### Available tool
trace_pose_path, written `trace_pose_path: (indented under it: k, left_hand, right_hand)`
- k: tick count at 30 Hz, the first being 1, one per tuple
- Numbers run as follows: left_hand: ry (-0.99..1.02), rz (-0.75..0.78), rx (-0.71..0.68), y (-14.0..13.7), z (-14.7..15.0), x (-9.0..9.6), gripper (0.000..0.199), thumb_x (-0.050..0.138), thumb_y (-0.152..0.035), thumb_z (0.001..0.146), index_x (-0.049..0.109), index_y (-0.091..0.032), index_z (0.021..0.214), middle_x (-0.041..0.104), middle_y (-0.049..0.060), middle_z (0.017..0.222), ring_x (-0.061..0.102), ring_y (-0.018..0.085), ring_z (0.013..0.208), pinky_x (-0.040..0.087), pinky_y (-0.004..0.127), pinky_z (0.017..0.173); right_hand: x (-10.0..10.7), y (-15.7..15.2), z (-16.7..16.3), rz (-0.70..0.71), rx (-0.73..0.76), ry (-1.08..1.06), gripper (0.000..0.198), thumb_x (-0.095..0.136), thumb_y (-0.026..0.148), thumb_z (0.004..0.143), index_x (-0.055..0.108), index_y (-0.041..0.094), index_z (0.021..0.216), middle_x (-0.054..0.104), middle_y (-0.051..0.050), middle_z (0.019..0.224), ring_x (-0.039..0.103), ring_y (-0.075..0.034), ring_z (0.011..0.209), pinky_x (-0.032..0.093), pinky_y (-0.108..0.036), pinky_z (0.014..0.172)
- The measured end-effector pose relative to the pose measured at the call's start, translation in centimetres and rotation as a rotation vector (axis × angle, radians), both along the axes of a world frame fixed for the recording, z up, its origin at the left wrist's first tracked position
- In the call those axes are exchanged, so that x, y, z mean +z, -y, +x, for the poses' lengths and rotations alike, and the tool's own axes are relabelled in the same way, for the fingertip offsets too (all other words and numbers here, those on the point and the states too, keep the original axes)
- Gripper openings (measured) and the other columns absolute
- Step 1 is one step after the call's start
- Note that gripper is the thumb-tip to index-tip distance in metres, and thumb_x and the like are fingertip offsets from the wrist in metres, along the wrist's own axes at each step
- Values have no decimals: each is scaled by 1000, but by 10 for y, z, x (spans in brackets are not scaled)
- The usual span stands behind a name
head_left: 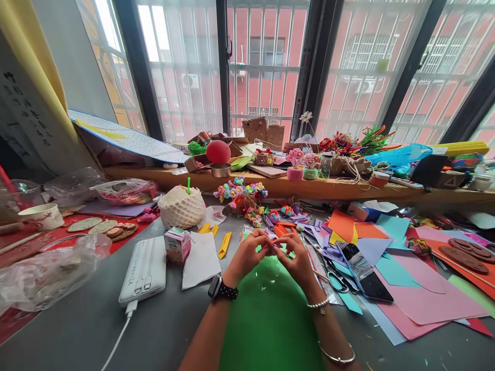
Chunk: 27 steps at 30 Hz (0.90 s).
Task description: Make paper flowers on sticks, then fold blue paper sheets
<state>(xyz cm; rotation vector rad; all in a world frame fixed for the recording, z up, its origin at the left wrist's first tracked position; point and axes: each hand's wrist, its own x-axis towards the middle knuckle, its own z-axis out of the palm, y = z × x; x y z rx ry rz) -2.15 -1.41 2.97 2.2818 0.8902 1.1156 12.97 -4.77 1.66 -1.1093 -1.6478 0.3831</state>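
Note:
My left hand (249, 252), with a dark watch on its wrist, meets my right hand (297, 258) over the near part of the table. The fingertips of both are pinched together around something small, mostly hidden by the fingers; a bit of purple shows there. Below them lies a green mat (266, 314). Just beyond the fingers are folded orange paper strips (285, 228) and purple paper pieces (319, 232). Scissors (337, 281) rest to the right of my right hand, and a folded yellow paper strip (224, 245) lies left of my left hand.
On the left stand a white power bank (144, 270) with a cable, a small carton (178, 246) and a net-wrapped coconut (181, 207). A phone (365, 273) lies on coloured paper sheets (425, 299) at right. Craft flowers (242, 193) stand before the crowded windowsill (348, 188).

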Motion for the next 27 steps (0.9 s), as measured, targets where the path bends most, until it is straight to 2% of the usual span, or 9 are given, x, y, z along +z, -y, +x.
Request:
trace_pose_path:
  k: [5,9,14,17,21,24,27]
  left_hand:
    - [-21,-103,-57,0,-6,10,10,55,-17,71,64,-20,71,57,2,79,54,15,77,43,25,73]
    - [-8,-217,-78,3,-7,16,11,55,-20,70,66,-19,71,59,3,75,56,15,74,44,24,69]
    - [99,-379,-92,4,-6,15,11,59,-27,67,64,-17,67,60,1,68,56,15,64,44,22,59]
    - [135,-473,-119,4,-6,14,13,62,-30,65,63,-17,67,60,0,64,54,12,57,41,20,53]
    - [199,-596,-181,7,-7,19,13,64,-28,62,62,-16,64,58,0,65,50,10,53,38,18,47]
    - [251,-669,-240,9,-6,23,16,66,-30,59,61,-14,60,56,-1,62,47,8,50,35,18,45]
    - [255,-747,-218,8,-7,23,22,68,-33,56,59,-14,59,53,-2,54,47,9,50,35,19,46]
  right_hand:
    - [3,2,0,2,36,-46,12,55,31,74,61,21,76,57,-5,83,50,-20,85,42,-30,71]
    - [6,3,-1,-37,120,-144,14,53,32,76,57,19,70,56,-4,78,52,-18,78,43,-29,68]
    - [8,3,-3,-101,191,-258,21,51,38,76,55,19,70,55,-4,76,53,-16,74,43,-27,64]
    - [8,3,-1,-104,215,-287,25,51,42,76,55,19,67,54,-3,72,52,-15,71,43,-27,64]
    - [10,5,3,-95,319,-296,24,54,41,74,55,19,68,53,-3,75,52,-16,75,43,-27,65]
    - [12,7,5,-160,370,-278,21,58,40,72,54,19,72,53,-3,77,53,-17,78,44,-28,69]
    - [11,7,5,-271,398,-307,25,60,41,69,51,19,73,53,-1,75,53,-15,73,46,-28,67]
